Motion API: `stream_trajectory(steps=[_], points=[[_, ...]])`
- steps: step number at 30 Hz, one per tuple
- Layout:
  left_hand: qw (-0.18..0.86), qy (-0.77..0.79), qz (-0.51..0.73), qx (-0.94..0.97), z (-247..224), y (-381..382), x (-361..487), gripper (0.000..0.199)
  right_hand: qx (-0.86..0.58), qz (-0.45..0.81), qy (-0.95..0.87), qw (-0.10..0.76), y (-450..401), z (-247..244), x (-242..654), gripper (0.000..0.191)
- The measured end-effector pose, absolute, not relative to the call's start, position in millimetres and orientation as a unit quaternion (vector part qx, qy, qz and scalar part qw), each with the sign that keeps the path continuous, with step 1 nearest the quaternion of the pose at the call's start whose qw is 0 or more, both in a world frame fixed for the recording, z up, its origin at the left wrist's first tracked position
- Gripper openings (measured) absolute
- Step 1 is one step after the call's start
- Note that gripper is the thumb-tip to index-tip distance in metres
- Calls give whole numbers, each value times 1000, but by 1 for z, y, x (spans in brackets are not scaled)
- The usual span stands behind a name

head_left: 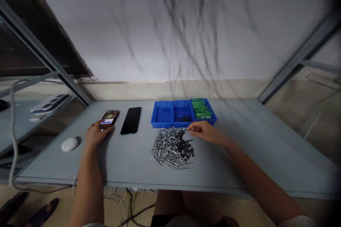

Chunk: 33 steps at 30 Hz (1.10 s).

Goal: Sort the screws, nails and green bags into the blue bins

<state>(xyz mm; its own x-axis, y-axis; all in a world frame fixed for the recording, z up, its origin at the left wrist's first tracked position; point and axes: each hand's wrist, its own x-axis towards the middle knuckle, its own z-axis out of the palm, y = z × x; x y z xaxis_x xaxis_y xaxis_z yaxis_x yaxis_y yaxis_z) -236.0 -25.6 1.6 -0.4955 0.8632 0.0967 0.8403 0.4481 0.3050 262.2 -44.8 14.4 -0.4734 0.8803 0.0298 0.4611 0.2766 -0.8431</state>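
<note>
My left hand (96, 134) rests at the left of the table around the lower end of a phone (107, 122) with a lit screen. Its thumb lies along the right edge and its fingers are at the left side. My right hand (204, 132) is closed in a pinch at the upper right of a pile of thin silver metal pins (167, 147). A small dark screw shows at its fingertips, partly hidden. Dark screws (188, 149) lie mixed into the pile's right side. Just behind is the blue middle bin (182, 105), with some dark screws inside.
A left blue bin (163, 108) adjoins the middle one; the right blue bin (213, 115) holds green packets (201, 108). A dark phone (131, 120) and a white rounded object (69, 144) lie on the table (247, 156). Metal frame posts and a wall bound it.
</note>
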Motion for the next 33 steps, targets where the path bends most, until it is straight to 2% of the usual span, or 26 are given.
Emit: stream_trajectory(steps=[5,12,15,17,21,25,30,33], points=[[39,839,180,513,1,-26,-237,65,-435,354,-814,147,-45,16,270,17],[19,852,229,470,-4,-22,-233,64,-416,333,-839,111,-42,14,271,10],[-19,821,341,457,0,-16,-217,59,-408,324,-846,114,-42,16,269,11],[-5,760,456,463,5,-9,-197,55,-408,323,-845,121,-42,18,269,11],[177,608,639,437,12,6,-131,51,-422,372,-813,153,-44,21,269,12],[334,521,662,423,11,15,-58,40,-463,435,-740,220,-41,23,269,17],[377,500,665,408,0,19,-12,34,-459,470,-659,366,-33,21,269,32],[385,501,664,399,-8,15,-5,34,-459,473,-624,420,-31,19,267,34]])
